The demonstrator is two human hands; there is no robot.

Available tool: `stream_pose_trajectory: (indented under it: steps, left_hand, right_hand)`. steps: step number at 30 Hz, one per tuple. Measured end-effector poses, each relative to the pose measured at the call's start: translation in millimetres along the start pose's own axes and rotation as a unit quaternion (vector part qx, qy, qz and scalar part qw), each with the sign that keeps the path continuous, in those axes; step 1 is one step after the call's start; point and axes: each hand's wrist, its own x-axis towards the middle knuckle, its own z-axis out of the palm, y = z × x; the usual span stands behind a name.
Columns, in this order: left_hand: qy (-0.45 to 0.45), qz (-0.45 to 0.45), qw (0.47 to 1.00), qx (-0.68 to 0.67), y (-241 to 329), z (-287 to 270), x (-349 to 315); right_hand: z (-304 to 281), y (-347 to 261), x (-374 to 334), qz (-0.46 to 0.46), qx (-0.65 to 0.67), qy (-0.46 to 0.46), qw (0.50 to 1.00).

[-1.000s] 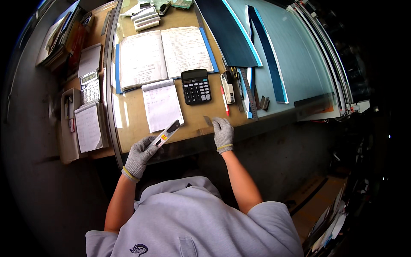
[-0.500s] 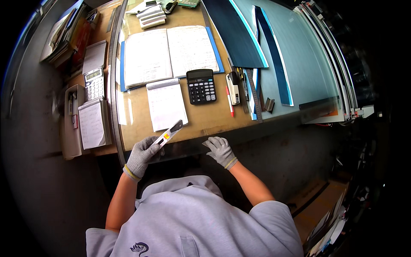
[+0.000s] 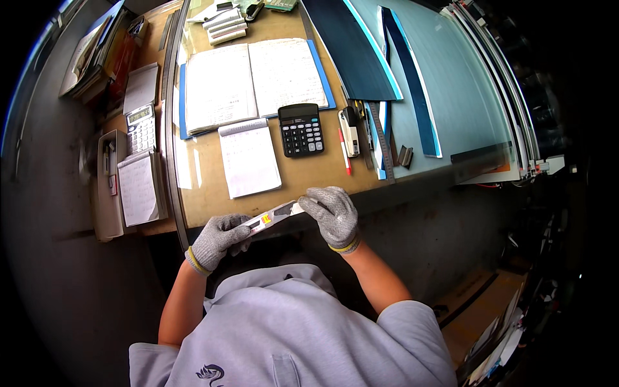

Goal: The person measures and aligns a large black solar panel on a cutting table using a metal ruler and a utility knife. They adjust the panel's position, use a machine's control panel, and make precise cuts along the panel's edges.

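My gloved left hand is closed round one end of a slim white packet with a yellow-and-red label. Its other end shows a dark part and points up to the right. At that end, my gloved right hand pinches a small pale piece between thumb and fingers. Whether this piece belongs to the packet I cannot tell. Both hands are just over the table's front edge, below a spiral notepad and a black calculator.
Behind the notepad lies an open ledger. A stapler, a red-and-white pen and a steel ruler lie to the right, beside dark blue strips on a pale surface. A white calculator and a tray are at the left.
My right hand has moved up and left, bringing its small piece to the packet's far end. The packet has tilted flatter and lower in my left hand.
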Motion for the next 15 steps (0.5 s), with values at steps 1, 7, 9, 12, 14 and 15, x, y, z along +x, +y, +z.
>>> stream_pose_trajectory:
  steps: [1, 7, 9, 12, 14, 15]
  left_hand:
    - [-0.009, 0.002, 1.000, -0.009, 1.4, -0.3, -0.8]
    - [-0.026, 0.011, 0.999, -0.017, 3.7, -0.9, -5.3]
    - [-0.021, 0.015, 0.999, -0.030, 2.0, -2.0, -5.9]
    - [-0.030, 0.010, 0.999, -0.043, 0.3, -3.8, -6.3]
    - [-0.033, 0.020, 0.998, -0.044, 2.8, -3.5, -8.8]
    - [-0.034, 0.026, 0.998, -0.044, 4.0, -3.1, -9.4]
  right_hand:
    - [-0.7, 0.4, 1.3, -0.007, 0.006, -0.018, 1.000]
    - [3.5, -2.0, 4.7, -0.013, 0.013, -0.040, 0.999]
    - [5.0, -3.9, 7.0, -0.019, 0.032, -0.041, 0.998]
    - [7.7, -9.6, 7.2, -0.034, 0.047, -0.051, 0.997]
    - [8.5, -16.3, 16.2, -0.014, 0.083, -0.062, 0.995]
    - [10.1, -19.2, 20.0, -0.004, 0.100, -0.067, 0.993]
